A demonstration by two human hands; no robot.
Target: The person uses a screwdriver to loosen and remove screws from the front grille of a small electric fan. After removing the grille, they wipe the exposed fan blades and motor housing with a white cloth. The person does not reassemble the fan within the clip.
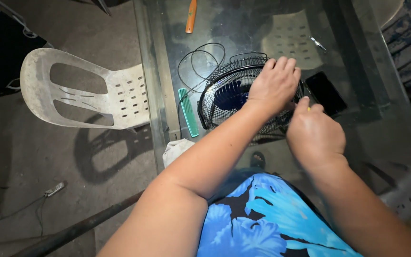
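Note:
A small black wire-caged fan (pixel 224 97) with blue blades lies face up on a glass table (pixel 160 85). My left hand (pixel 276 82) rests palm down on the right side of its grille, fingers pressed on the wires. My right hand (pixel 314 133) is just to the right of it, closed around a thin yellow-tipped tool (pixel 308 107) that points at the fan's edge. The fan's black cord (pixel 200 59) loops on the glass behind it.
A green comb (pixel 188 112) lies left of the fan. A black phone (pixel 326 93) lies to its right. An orange-handled tool (pixel 191 16) sits at the table's far end. A white plastic chair (pixel 86 90) stands to the left, a white cloth (pixel 174 150) at the near edge.

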